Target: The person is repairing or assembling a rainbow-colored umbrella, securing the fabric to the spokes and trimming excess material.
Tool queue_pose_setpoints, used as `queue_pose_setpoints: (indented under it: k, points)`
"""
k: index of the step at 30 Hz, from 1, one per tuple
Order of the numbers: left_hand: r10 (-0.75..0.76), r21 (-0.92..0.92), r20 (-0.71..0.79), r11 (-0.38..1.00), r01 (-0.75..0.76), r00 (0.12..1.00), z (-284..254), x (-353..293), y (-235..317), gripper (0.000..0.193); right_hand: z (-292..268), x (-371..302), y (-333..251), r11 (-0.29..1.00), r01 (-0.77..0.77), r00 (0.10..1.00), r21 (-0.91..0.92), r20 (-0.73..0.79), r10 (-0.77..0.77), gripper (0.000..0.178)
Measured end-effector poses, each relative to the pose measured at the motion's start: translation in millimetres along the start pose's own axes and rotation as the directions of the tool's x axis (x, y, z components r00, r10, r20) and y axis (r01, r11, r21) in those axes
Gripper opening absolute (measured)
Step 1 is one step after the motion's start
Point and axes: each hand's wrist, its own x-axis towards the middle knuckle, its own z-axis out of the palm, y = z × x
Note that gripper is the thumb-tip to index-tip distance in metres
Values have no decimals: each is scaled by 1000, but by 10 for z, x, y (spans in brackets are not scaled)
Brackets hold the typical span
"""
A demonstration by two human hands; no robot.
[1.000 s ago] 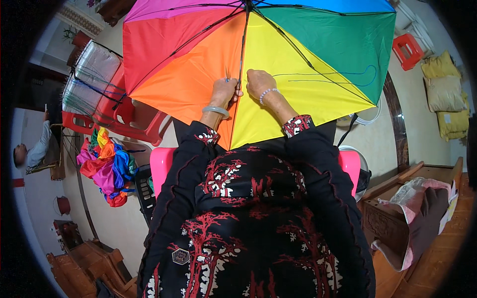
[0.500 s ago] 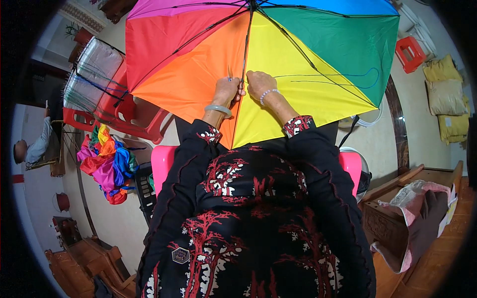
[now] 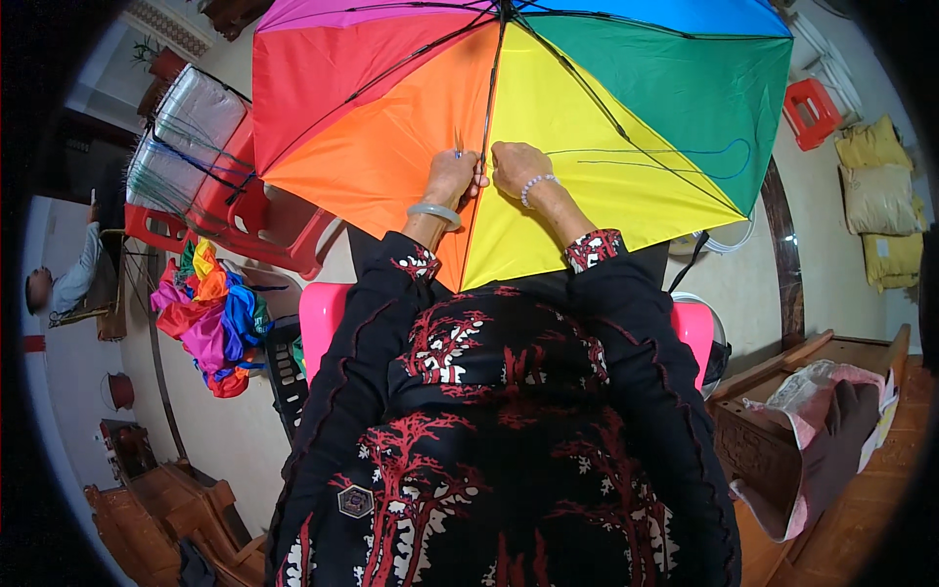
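Two taut, smooth fabric panels (image 3: 391,137), orange and yellow, meet at a thin rib (image 3: 491,88) of the open umbrella (image 3: 548,108) beneath both hands; left hand (image 3: 450,177) grips pointed snips (image 3: 457,143); right hand (image 3: 520,169) curls closed, contents hidden, near looped blue thread (image 3: 749,155).

No legible lettering, labels, numbers or signs in view.

- Left hand (image 3: 451,178) holds a small pointed tool (image 3: 458,143) beside a black umbrella rib (image 3: 494,88).
- Right hand (image 3: 522,170) curls over the yellow panel (image 3: 553,110), near the rib.
- Blue thread (image 3: 749,155) loops across the green panel (image 3: 699,93).
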Motion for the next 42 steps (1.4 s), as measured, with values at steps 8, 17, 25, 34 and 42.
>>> queue_pose_setpoints:
  k: [8, 17, 25, 34, 42]
  points:
    - [2, 67, 21, 998, -4, 1000, 19, -76, 78, 20, -18, -28, 5, 1000, 1, 1000, 3, -10, -1, 18]
    - [26, 49, 11, 998, -26, 1000, 16, -75, 63, 23, 33, -16, 24, 999, 37, 998, 35, -52, -35, 14]
    - [29, 89, 26, 996, -31, 999, 5, -63, 50, 23, 64, -25, -46, 997, 8, 993, 70, -122, 1, 17]
    - [28, 97, 62, 995, -34, 998, 7, -128, 121, 21, 214, 30, -3, 992, 34, 957, 119, -289, 2, 13]
    - [20, 13, 26, 1000, -21, 999, 16, -151, 120, 21, 219, 47, 0, 992, 76, 951, 104, -306, -41, 15]
